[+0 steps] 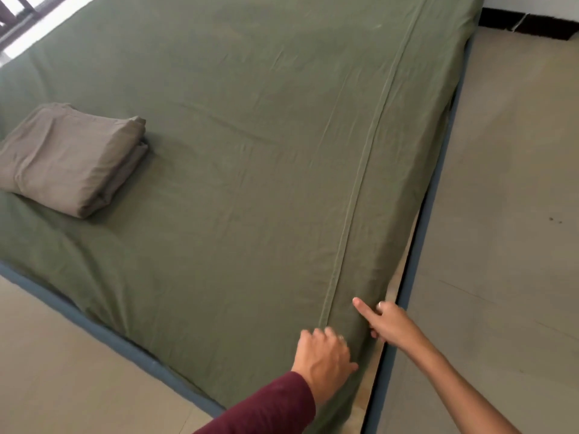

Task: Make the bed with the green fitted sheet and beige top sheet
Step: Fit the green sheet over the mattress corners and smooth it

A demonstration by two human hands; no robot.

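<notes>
From the head view, both hands are working at the near corner of the bed, low in the frame right of centre. The left hand, in a dark red sleeve, is pressing knuckles-up into the green sheet, fingers curled into the cloth. The right hand is lying along the mattress edge with the forefinger stretched out flat and the other fingers hooking under the hem; neither hand is pinching anything clear of the bed. The sheet is covering the whole mattress, its raised seam running up toward the upper right. The beige sheet is sitting folded at the left of the frame, well apart from the hands. To my eye this is corner tucking: best done by pulling the slack down over the edge, keeping that seam straight, and smoothing the creases before reaching for the folded one.
</notes>
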